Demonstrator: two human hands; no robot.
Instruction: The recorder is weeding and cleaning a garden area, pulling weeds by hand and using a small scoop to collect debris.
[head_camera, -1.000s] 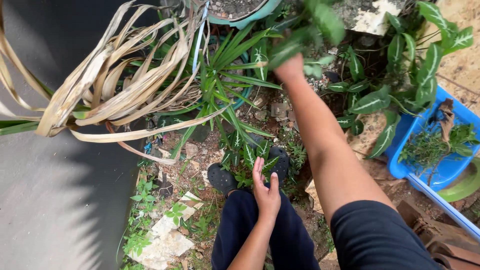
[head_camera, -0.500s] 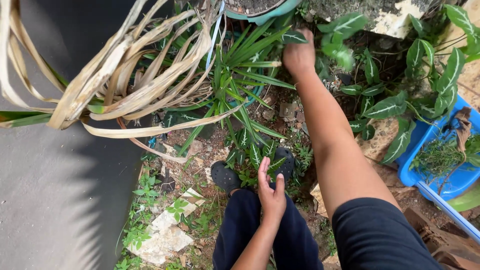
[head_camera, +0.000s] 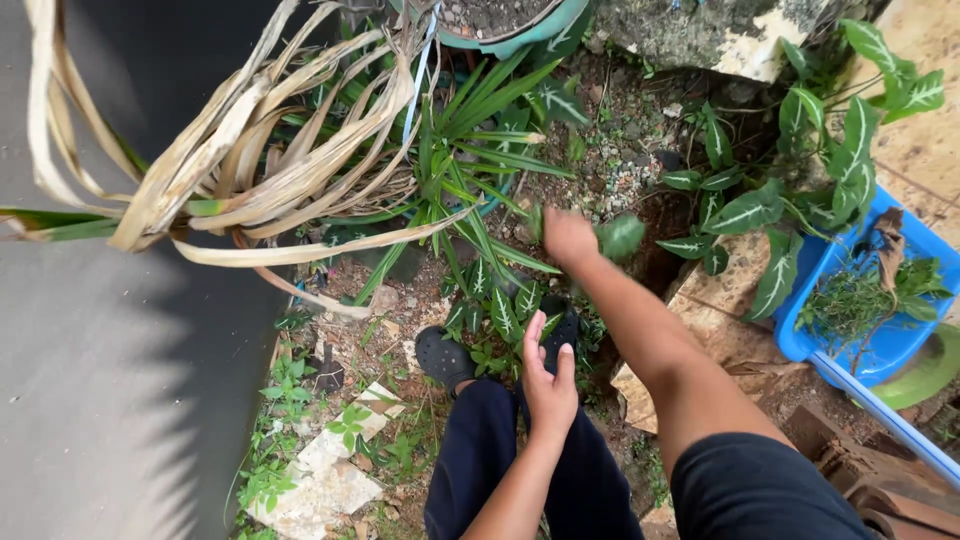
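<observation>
From the head camera, the person's right hand (head_camera: 568, 238) is closed around a small plant with green, white-veined leaves (head_camera: 620, 236), held in the air above the soil between the spiky green plant (head_camera: 470, 160) and the blue dustpan (head_camera: 860, 330). The left hand (head_camera: 548, 385) is open and empty, fingers straight, over the knee. The plant looks blurred; its stem could snap, or loose soil could scatter onto the black clogs (head_camera: 445, 357).

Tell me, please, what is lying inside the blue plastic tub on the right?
The blue tub holds a loose heap of thin green weeds, a few broad green leaves and one brown dried leaf. The heap covers most of its floor, and its far corner runs out of view.
</observation>
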